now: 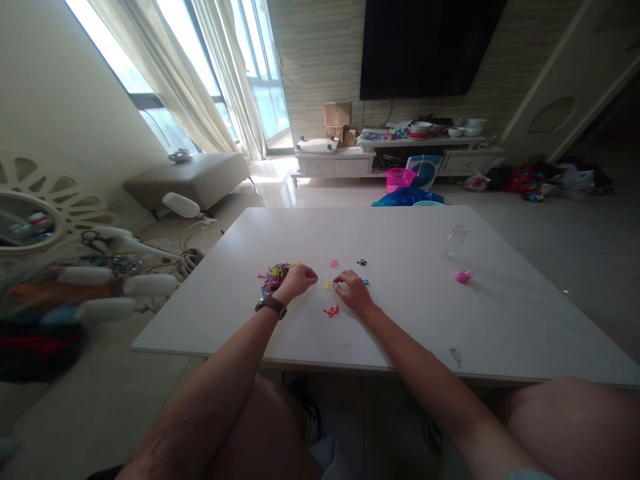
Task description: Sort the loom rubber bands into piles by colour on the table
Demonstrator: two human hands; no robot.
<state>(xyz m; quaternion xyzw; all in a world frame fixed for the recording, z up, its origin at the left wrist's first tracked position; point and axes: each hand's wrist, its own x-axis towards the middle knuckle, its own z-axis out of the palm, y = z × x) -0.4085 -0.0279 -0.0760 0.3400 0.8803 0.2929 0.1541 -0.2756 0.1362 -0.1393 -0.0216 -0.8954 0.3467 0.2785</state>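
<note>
Mixed pile (275, 277) is sitting twd tabletop (410, 320) L edge; my L hand (299, 280) is bunching beside it, can't tell if holding any. Yellow bits (327, 286) are lying by R hand (351, 291), grip unclear too. Black ones (361, 262) sitting twd far edge, prob. avoiding color mixing.

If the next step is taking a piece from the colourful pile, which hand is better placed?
Likely the left hand: it is close beside the colourful pile, while the right hand is farther off, at the yellow pieces.

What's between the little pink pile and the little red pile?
Little yellow pieces lie there, by the right hand; the head view shows it.
</note>
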